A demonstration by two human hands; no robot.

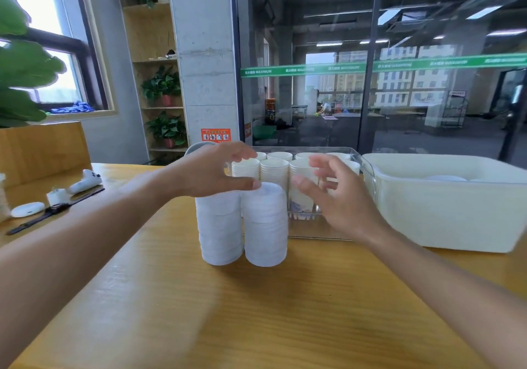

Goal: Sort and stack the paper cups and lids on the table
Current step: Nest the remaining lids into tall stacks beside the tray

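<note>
A person's left hand [216,169] hovered with loosely spread fingers over the left stack of lids [219,226], thumb at the top of the right stack of lids [265,226]; whether it touched was unclear. The right hand [333,194] was open and empty just beside them. Both stacks stood touching on the wooden table [256,311], before a clear bin [368,169] of nested paper cups [273,169] and a white tub [445,211]. Such light, slick lids likely topple easily; gripping a stack low around its sides seemed safest.
</note>
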